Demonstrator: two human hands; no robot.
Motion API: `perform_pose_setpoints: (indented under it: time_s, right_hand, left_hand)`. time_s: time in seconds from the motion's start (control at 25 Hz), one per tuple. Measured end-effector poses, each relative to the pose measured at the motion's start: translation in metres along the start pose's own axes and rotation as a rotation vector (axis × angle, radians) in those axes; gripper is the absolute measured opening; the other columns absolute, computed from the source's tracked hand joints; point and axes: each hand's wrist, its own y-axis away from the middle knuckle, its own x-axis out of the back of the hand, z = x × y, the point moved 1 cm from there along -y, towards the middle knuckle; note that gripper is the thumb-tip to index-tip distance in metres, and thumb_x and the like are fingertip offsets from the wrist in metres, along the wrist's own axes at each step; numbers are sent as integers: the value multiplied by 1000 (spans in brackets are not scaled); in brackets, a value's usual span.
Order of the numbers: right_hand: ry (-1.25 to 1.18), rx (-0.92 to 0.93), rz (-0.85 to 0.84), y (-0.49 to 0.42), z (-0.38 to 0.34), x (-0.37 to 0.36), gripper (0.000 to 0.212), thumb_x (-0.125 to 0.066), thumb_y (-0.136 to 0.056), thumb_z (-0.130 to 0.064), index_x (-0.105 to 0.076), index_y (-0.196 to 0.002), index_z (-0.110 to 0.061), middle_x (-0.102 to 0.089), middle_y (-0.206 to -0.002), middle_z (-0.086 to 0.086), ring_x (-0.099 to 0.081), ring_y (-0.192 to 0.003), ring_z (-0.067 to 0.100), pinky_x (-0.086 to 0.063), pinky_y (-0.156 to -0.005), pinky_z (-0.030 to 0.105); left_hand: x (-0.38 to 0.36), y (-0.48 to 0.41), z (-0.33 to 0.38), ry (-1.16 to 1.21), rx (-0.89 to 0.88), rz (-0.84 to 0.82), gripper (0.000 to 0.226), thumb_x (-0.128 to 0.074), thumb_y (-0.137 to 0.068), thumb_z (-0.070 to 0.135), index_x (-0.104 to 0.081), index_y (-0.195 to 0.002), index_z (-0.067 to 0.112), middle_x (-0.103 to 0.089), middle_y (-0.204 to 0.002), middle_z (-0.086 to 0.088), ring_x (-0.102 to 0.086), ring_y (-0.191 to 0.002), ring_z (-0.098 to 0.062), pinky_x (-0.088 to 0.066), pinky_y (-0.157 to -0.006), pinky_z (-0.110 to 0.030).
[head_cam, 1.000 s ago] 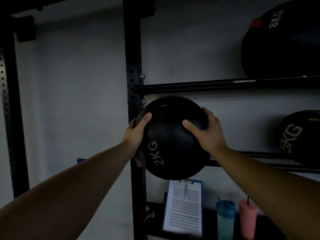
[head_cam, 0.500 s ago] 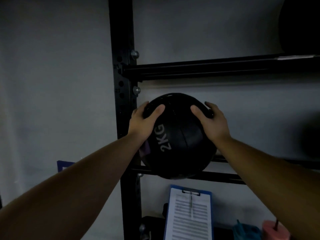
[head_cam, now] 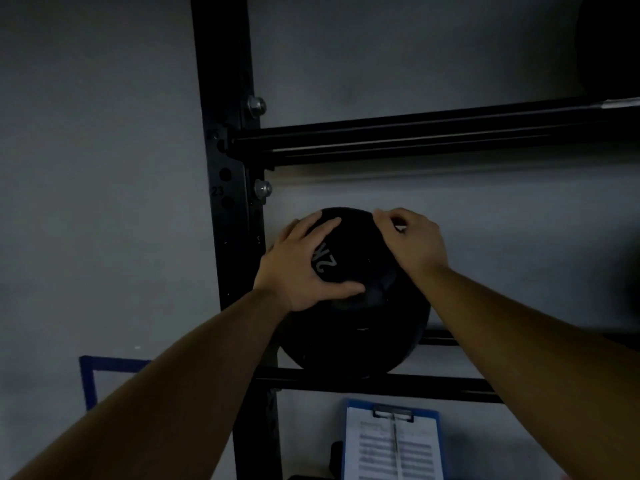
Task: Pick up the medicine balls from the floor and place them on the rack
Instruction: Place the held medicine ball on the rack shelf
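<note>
A black 2KG medicine ball rests on the lower rails of the black rack, just right of the upright post. My left hand lies flat on the ball's upper left face, thumb spread along its front. My right hand sits on the ball's top right with fingers curled over the crown. The white "2K" print shows between both hands, turned sideways. Another dark ball is partly in view on the shelf above, at the far right.
The upper shelf rails cross a short way above the ball. A blue clipboard with printed paper hangs below the lower rail. Blue tape marks the grey wall at lower left.
The ball has gone from held in the air down onto the lower rails and turned, so its print faces sideways. Both hands slid from its sides to its top.
</note>
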Motion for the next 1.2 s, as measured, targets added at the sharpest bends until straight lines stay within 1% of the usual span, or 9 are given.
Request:
perform_pose_setpoints:
  time_s: [0.16, 0.32, 0.44, 0.52, 0.64, 0.8, 0.92, 1.04, 1.2]
  right_hand:
    - [79, 107, -176, 36, 6, -7, 85, -37, -83, -85, -43, -156, -43, -41, -165, -2, -35, -149, 26, -32, -121, 50]
    - [168, 58, -262, 78, 4, 7, 86, -26, -90, -83, -9, -165, -45, -7, -177, -1, -8, -159, 28, -17, -125, 57]
    - [262, 32, -360, 105, -3, 19, 88, -37, -97, -76, 5, -166, -41, 9, -177, 6, 0, -160, 35, -13, -125, 59]
    - [265, 30, -363, 124, -8, 25, 90, -45, -97, -73, -1, -167, -37, 6, -176, 9, -3, -160, 37, -15, -125, 59]
    - [196, 144, -319, 156, -30, 27, 75, -51, -98, -66, -29, -162, -34, -18, -172, 7, -19, -153, 36, -22, -120, 56]
    - [106, 294, -369, 205, -49, 22, 60, -51, -93, -67, -61, -136, -26, -55, -142, 3, -49, -128, 34, -43, -101, 52]
    - [132, 192, -535, 239, -50, 9, 55, -53, -95, -67, -60, -132, -27, -62, -134, 0, -59, -121, 32, -49, -97, 49]
    - [244, 100, -728, 281, -70, -13, 60, -55, -95, -67, -53, -141, -29, -58, -143, 0, -58, -125, 30, -48, -101, 45]
    - [303, 31, -816, 336, -103, -39, 65, -55, -93, -70, -50, -144, -31, -60, -143, 5, -60, -123, 32, -49, -101, 44]
  left_hand:
    - [3, 0, -13, 30, -2, -8, 123, -63, -54, 93, -23, -162, 53, -17, -175, 16, -16, -161, -22, -25, -127, -56]
    - [7, 27, 4, -6, 162, -55, 128, -57, -58, 97, -7, -167, 50, -4, -177, 17, -11, -162, -25, -26, -126, -58]
    - [13, 59, 15, -86, 309, -83, 126, -54, -65, 98, 0, -167, 47, -3, -178, 15, -17, -161, -33, -30, -124, -57]
    - [24, 81, 23, -170, 334, -86, 119, -54, -70, 96, -11, -168, 45, -15, -177, 11, -29, -157, -32, -36, -121, -52]
    - [50, 127, 38, -263, 335, -85, 99, -54, -76, 92, -38, -159, 41, -50, -158, 8, -55, -138, -26, -49, -106, -41]
    - [112, 221, 30, -313, 475, -103, 79, -61, -77, 87, -54, -142, 42, -68, -130, 16, -68, -116, -16, -55, -99, -37]
    - [164, 294, 21, -389, 587, -127, 77, -62, -76, 88, -59, -136, 41, -69, -124, 15, -70, -109, -17, -57, -94, -37]
    - [213, 359, 11, -422, 699, -111, 77, -60, -74, 91, -62, -131, 40, -71, -120, 15, -70, -104, -16, -56, -91, -36]
    - [272, 459, -8, -441, 798, -130, 90, -51, -65, 101, -68, -124, 35, -72, -113, 17, -70, -108, -18, -55, -91, -36]
